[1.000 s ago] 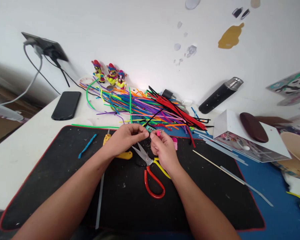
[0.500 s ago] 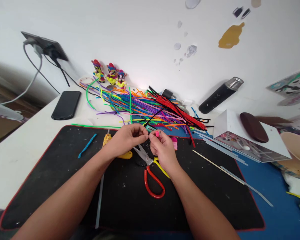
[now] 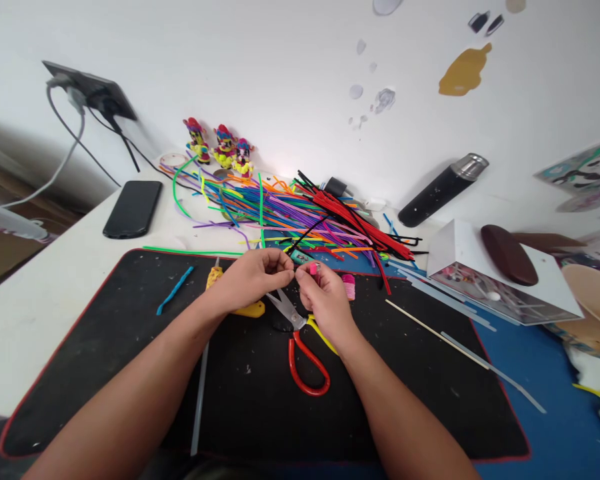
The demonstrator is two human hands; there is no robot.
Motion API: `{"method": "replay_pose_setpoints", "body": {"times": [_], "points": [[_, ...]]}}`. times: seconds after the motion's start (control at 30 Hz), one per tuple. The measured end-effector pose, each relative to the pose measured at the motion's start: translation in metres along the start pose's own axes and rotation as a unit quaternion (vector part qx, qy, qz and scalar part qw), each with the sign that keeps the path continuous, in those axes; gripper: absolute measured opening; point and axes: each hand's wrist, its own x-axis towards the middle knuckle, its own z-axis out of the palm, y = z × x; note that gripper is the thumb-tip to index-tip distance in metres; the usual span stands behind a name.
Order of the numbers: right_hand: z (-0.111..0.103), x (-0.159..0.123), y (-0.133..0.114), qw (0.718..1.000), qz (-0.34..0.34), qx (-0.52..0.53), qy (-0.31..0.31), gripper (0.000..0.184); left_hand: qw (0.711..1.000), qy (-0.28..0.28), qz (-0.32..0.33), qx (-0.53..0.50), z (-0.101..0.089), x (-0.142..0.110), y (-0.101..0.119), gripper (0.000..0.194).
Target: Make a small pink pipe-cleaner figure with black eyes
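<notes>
Above the middle of the black mat, my left hand (image 3: 258, 277) is closed in a pinch at the fingertips; whatever lies between them is too small to make out. Close beside it, my right hand (image 3: 326, 297) is closed on a small pink piece (image 3: 315, 268) that shows at the fingers. Scissors (image 3: 293, 313) with one red and one yellow handle lie partly open beneath the hands. A yellow-handled tool (image 3: 213, 275) is partly hidden by my left hand. A pink fuzzy piece (image 3: 349, 287) sits just right of my right hand.
Many coloured pipe cleaners (image 3: 290, 207) are heaped behind the mat (image 3: 260, 400). Several small figures (image 3: 223, 145) stand by the wall. A phone (image 3: 133, 209) lies left, a black flask (image 3: 443, 190) and white box (image 3: 500, 273) stand right. A glue stick (image 3: 200, 400) and wooden stick (image 3: 435, 333) lie on the mat.
Both hands stay nearly in place. The fingertips have parted very slightly, and the pink piece has turned a little in my right fingers.
</notes>
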Motion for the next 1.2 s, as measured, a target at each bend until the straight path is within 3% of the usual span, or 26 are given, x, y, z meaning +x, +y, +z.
{"method": "replay_pose_setpoints", "body": {"times": [0.3, 0.93, 1.07, 1.2], "points": [[-0.001, 0.003, -0.001, 0.999, 0.002, 0.026, 0.02, 0.033, 0.998, -0.016, -0.049, -0.038, -0.004, -0.004, 0.011, 0.025], [-0.001, 0.004, -0.004, 0.994, 0.038, 0.103, -0.003, 0.033, 0.995, 0.009, -0.024, -0.101, -0.004, -0.001, 0.009, 0.036], [-0.004, 0.004, -0.003, 0.999, 0.026, 0.046, -0.001, 0.032, 0.995, 0.029, -0.017, -0.097, -0.004, -0.002, 0.01, 0.035], [-0.009, 0.001, -0.011, 0.989, -0.039, -0.141, 0.007, 0.024, 0.996, 0.049, -0.001, -0.076, -0.005, -0.002, 0.01, 0.034]]}}
